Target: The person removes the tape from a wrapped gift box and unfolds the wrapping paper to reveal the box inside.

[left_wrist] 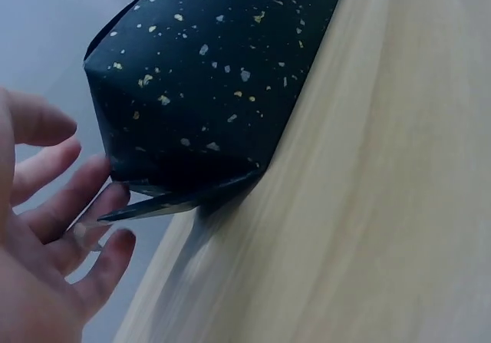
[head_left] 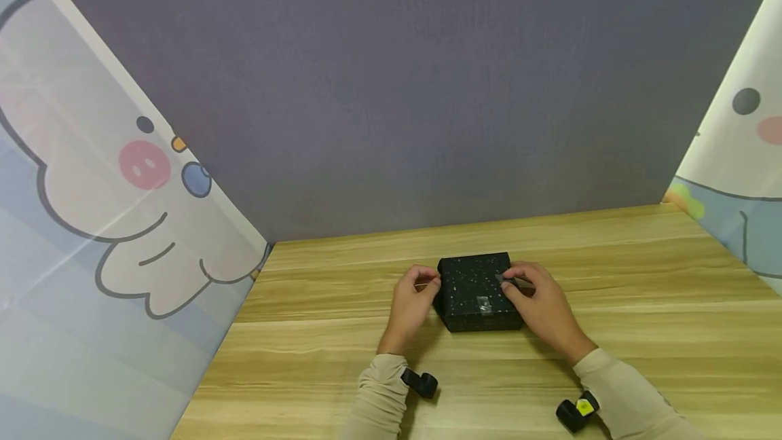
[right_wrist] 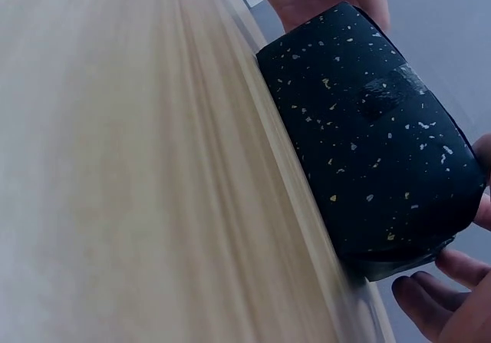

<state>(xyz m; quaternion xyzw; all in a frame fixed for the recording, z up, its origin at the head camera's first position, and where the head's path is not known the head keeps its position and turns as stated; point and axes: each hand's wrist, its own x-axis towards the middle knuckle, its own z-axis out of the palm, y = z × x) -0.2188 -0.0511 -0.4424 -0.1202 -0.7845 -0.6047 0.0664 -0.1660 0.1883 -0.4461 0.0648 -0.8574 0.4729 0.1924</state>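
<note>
A flat box wrapped in black paper with white and gold specks lies on the wooden table. Clear tape crosses its near top edge, and another glossy strip shows at the right side of the top. At the box's left end, my left hand has its fingers loosely bent beside a loose paper flap. A small translucent bit shows against these fingers. My right hand is at the right end, thumb over the top by the strip, other fingers close to the folded end.
The wooden table runs back to a grey panel. Cartoon-printed sheets stand on both sides. Small black cameras are strapped to the wrists over beige sleeves.
</note>
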